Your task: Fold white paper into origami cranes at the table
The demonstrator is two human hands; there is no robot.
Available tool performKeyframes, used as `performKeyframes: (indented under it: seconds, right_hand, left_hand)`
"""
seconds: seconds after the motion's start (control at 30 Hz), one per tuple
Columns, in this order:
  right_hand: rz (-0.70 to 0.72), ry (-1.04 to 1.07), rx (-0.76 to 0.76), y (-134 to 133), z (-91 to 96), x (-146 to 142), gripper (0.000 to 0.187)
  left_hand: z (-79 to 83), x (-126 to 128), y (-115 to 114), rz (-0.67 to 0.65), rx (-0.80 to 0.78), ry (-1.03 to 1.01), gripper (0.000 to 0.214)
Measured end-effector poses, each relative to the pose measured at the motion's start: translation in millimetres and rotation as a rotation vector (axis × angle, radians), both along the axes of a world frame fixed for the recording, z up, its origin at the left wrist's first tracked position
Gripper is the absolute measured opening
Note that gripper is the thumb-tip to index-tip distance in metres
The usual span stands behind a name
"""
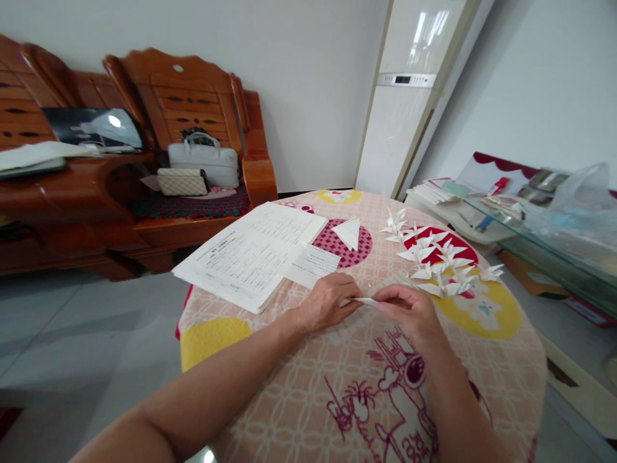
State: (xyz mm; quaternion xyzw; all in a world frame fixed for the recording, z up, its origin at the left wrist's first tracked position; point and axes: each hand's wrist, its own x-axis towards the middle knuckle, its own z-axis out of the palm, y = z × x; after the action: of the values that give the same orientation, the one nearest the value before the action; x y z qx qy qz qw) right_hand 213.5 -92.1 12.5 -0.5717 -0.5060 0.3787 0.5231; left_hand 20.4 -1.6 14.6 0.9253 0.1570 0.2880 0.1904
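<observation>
A narrow folded strip of white paper [367,300] stretches between my two hands, low over the cloth-covered round table [299,386]. My left hand [332,301] pinches its left end, fingers curled. At the other end, my right hand [407,305] grips it between thumb and fingers; part of the paper is hidden by the fingers. Beyond the hands lies a folded white paper triangle [348,233]. Several white paper cranes [441,254] cluster to the right of it. A small printed sheet [312,265] lies just past my left hand.
An open printed booklet [250,254] covers the table's far left. At right, a glass-topped side table [530,241] carries papers and a plastic bag [578,202]. A wooden sofa [187,90] with bags [205,164] stands at the back left, a tall white air conditioner [400,116] behind the table.
</observation>
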Motion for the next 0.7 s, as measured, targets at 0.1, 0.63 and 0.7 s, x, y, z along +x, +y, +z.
performKeyframes:
  seconds: [0.1,0.63,0.7]
  right_hand:
    - [-0.097,0.041,0.062,-2.2,4.3,4.7,0.019]
    - [0.303,-0.415,-0.097,-2.5,-3.0,-5.7,0.024]
    - [0.312,-0.424,-0.105,-2.9,-1.6,-5.6,0.024]
  left_hand:
    - [-2.5,2.4,-2.4,-0.065,0.209,0.04,0.029]
    - [7.1,-8.2,-6.5,-0.281,0.09,0.445,0.013]
    - [8.8,-10.4,-6.0,-0.312,0.014,0.426,0.018]
